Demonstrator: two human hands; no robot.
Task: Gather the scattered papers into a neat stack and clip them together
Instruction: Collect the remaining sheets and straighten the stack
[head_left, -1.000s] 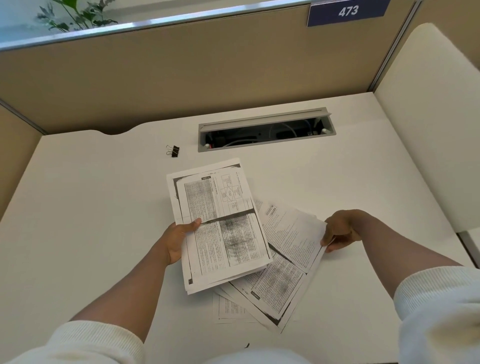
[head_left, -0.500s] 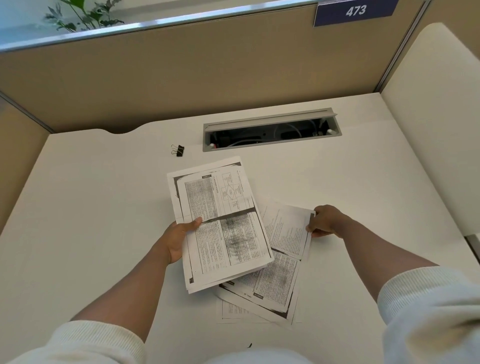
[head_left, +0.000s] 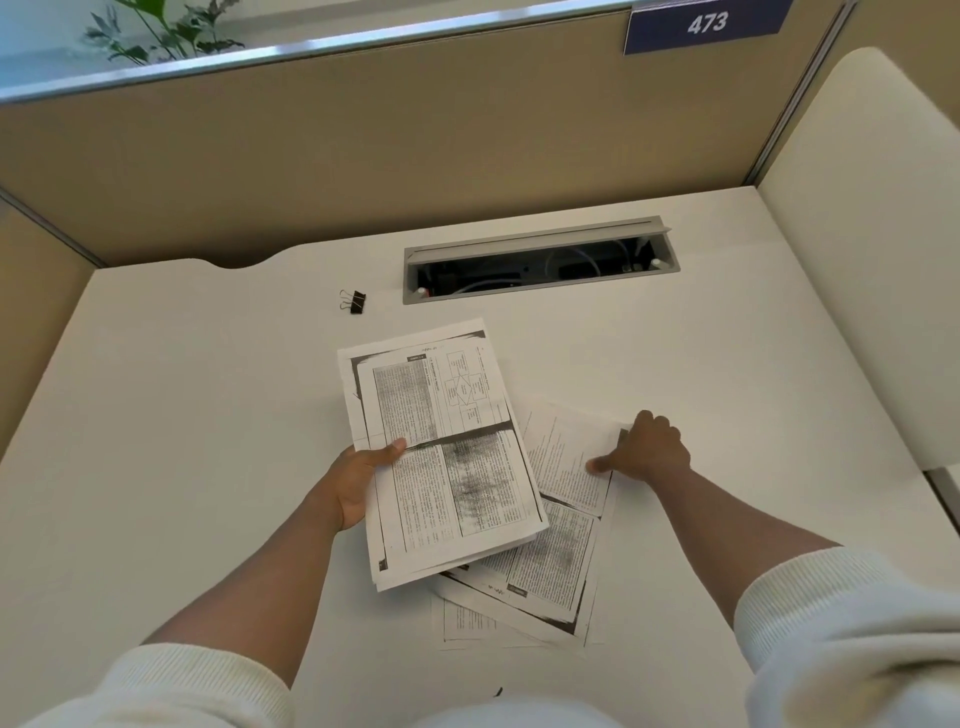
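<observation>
My left hand (head_left: 358, 480) grips a stack of printed papers (head_left: 447, 452) by its left edge, thumb on top, lifted slightly above the white desk (head_left: 182, 415). To its right, loose sheets (head_left: 561, 561) lie fanned on the desk, partly under the stack. My right hand (head_left: 647, 449) rests on the top right corner of the uppermost loose sheet, thumb pressed on the page, fingers curled at its edge. A small black binder clip (head_left: 354, 301) sits on the desk behind the papers, apart from both hands.
A grey cable tray opening (head_left: 540, 262) with wires inside runs across the back of the desk. Tan partition walls (head_left: 415, 145) enclose the back and left. A white side panel (head_left: 872, 234) stands at the right.
My right hand has slid left along the loose sheets, pushing them in toward the held stack and straightening them. The left hand and its stack stayed put.
</observation>
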